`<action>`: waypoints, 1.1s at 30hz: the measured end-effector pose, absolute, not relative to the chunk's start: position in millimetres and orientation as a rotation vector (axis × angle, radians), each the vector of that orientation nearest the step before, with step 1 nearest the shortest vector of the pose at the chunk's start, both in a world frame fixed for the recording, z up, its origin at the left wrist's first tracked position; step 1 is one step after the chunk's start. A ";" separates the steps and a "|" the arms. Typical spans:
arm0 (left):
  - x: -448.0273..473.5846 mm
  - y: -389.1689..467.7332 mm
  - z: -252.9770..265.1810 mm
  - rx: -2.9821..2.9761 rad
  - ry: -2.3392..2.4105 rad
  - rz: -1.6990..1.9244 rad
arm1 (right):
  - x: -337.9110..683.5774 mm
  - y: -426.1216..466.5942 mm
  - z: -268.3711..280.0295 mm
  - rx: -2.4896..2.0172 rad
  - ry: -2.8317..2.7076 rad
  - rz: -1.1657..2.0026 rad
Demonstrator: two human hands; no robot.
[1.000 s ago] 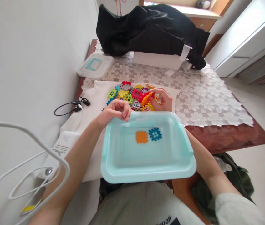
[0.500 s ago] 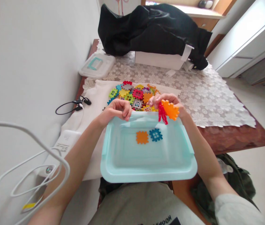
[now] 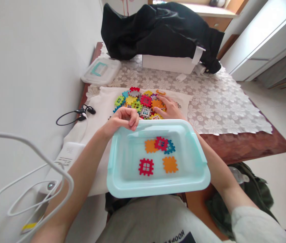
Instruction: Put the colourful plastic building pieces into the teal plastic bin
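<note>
Writing: we read "HOOP" upside down on the grey shirt (image 3: 158,219).
Left hand (image 3: 122,119): curled, gripping the far rim of our pale blue bin (image 3: 122,184).
Right hand (image 3: 169,108): spread flat, resting on the pile of toy tiles (image 3: 139,101) beyond the bin.
Bin contents: five tiles (image 3: 146,166).

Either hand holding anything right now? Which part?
Left hand grips the far rim of the pale turquoise plastic bin at its left corner. Right hand lies flat on the pile of colourful plastic interlocking tiles, gripping nothing visible.

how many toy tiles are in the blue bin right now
5: an orange tile, a red tile overlapping a blue tile, a red window tile and another orange tile nearer the person.
</note>
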State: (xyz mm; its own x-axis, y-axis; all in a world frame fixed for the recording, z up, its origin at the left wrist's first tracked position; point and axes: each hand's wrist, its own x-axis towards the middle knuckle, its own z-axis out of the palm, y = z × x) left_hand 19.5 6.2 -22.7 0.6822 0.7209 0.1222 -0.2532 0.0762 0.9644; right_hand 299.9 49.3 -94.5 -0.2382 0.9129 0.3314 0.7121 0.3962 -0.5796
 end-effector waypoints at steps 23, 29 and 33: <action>2.1 18.0 -35.2 1.585 1.224 1.298 | 292.3 48.0 -91.2 -1.054 -1.612 0.682; -4.7 29.2 -60.7 2.158 1.664 0.970 | 292.0 49.9 -92.0 -1.063 -1.443 0.689; -9.9 32.1 -63.7 2.127 1.619 0.803 | 295.6 54.0 -91.9 -0.984 -1.253 0.731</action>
